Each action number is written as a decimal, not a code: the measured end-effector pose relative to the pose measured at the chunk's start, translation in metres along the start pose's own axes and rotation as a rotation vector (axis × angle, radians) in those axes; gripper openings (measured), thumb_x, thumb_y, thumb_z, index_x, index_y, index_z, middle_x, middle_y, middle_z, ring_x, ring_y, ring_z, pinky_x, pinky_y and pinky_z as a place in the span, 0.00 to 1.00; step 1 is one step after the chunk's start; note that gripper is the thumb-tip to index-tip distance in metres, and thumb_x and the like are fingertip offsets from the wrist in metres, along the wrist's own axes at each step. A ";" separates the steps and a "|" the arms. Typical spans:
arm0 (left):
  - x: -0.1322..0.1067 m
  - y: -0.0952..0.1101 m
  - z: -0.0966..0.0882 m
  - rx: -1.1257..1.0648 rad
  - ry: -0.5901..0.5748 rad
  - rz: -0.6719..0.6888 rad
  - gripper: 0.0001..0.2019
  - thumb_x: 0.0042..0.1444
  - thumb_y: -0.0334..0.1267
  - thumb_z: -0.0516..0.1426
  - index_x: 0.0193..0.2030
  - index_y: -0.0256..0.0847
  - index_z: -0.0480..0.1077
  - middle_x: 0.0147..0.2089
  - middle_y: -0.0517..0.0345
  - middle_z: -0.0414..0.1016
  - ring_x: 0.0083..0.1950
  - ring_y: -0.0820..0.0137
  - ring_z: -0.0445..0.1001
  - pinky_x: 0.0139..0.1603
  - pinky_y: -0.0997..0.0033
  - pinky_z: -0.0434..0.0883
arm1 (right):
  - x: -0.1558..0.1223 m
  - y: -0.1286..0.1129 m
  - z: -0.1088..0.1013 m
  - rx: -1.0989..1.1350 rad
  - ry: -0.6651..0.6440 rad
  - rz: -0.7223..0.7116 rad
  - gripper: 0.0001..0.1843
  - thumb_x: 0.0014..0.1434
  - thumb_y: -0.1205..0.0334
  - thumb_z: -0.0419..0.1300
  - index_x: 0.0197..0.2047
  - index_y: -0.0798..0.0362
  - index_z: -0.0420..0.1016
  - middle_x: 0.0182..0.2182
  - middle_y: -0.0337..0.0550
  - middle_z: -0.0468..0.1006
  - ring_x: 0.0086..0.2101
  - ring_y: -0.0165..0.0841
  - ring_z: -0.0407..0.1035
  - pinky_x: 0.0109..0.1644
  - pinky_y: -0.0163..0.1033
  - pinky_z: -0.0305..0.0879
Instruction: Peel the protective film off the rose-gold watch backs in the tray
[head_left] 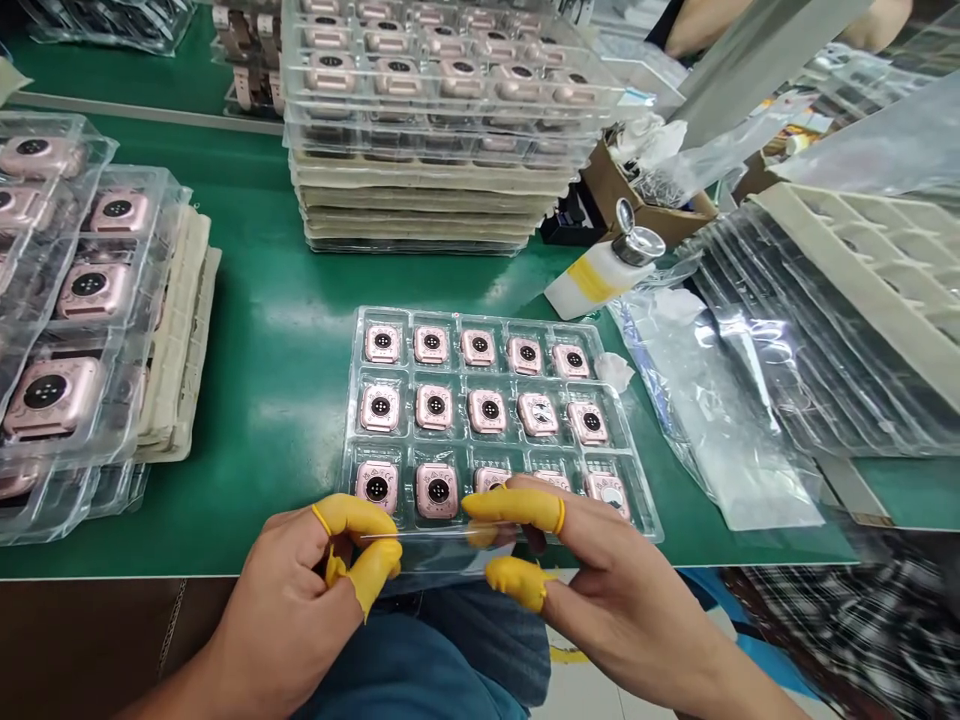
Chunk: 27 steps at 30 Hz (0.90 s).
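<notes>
left hand (315, 580): we're pinching the film (435, 537) at its left end
right hand (592, 580): pinching its right end
film: stretched flat over the tray's (495, 415) near edge
tray: watch cases (487, 410) inside, on the tabletop (285, 350)

Both hands, left hand (315, 580) and right hand (600, 590), wear yellow finger cots and pinch a thin clear film (431, 537) between them. Just beyond it, a clear tray (637, 500) of pink watch cases (437, 490) lies on the green table (277, 350).
</notes>
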<state>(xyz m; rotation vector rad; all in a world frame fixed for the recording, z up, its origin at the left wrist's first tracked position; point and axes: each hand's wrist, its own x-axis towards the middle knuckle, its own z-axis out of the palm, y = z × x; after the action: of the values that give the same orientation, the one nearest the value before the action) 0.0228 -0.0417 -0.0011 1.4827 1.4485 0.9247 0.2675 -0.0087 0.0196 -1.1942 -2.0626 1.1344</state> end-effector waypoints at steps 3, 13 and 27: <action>0.001 0.001 -0.003 0.028 -0.022 0.006 0.08 0.59 0.33 0.56 0.32 0.45 0.77 0.22 0.67 0.79 0.20 0.75 0.75 0.19 0.83 0.70 | -0.004 0.000 0.002 0.005 0.050 0.026 0.19 0.60 0.71 0.65 0.52 0.42 0.78 0.38 0.37 0.82 0.35 0.30 0.76 0.37 0.31 0.74; -0.004 0.000 -0.012 0.095 -0.039 0.231 0.08 0.61 0.37 0.64 0.47 0.49 0.76 0.37 0.67 0.81 0.33 0.76 0.79 0.36 0.80 0.77 | -0.001 -0.003 0.006 0.127 -0.032 0.076 0.06 0.67 0.67 0.60 0.40 0.48 0.79 0.30 0.34 0.80 0.30 0.27 0.72 0.34 0.31 0.68; 0.001 0.002 0.002 0.110 -0.237 0.084 0.08 0.60 0.34 0.57 0.30 0.49 0.75 0.24 0.70 0.74 0.22 0.75 0.72 0.20 0.78 0.64 | -0.009 0.003 -0.003 -0.065 0.027 -0.178 0.17 0.64 0.74 0.62 0.54 0.51 0.72 0.42 0.44 0.75 0.41 0.35 0.69 0.42 0.41 0.67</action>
<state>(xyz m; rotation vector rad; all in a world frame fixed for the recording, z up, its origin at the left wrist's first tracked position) 0.0253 -0.0405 0.0001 1.6837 1.2888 0.7005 0.2758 -0.0146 0.0186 -1.0265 -2.1519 0.9701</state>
